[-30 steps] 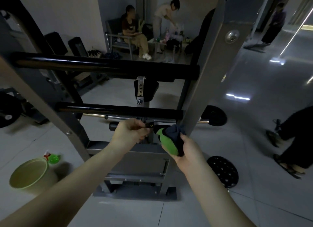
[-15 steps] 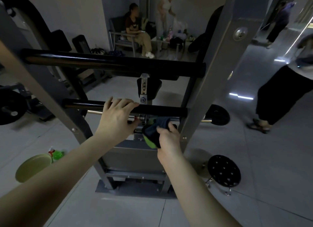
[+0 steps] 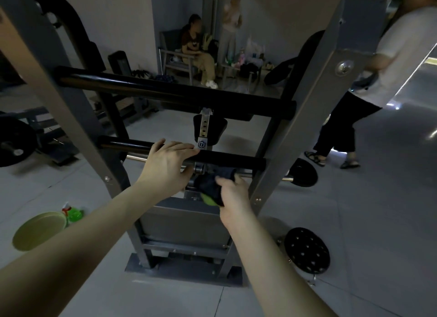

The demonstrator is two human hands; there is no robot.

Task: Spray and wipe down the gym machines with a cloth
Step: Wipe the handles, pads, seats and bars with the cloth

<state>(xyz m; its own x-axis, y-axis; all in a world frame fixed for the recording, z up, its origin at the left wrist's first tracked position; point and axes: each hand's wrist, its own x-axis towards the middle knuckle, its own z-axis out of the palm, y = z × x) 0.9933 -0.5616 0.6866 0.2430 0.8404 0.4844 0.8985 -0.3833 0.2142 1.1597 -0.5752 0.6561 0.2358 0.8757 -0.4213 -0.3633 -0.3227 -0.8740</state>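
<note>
Person [image 3: 196, 47] sitting in chair [image 3: 168, 56]; second person [image 3: 230, 26] standing just beside chair; passer-by [image 3: 369, 80] walking well right of chair.

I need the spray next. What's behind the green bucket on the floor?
A green spray bottle with a red-and-white nozzle sits just behind the bucket, towards its right. The bucket's rim covers part of the bottle, so its base cannot be seen.
</note>
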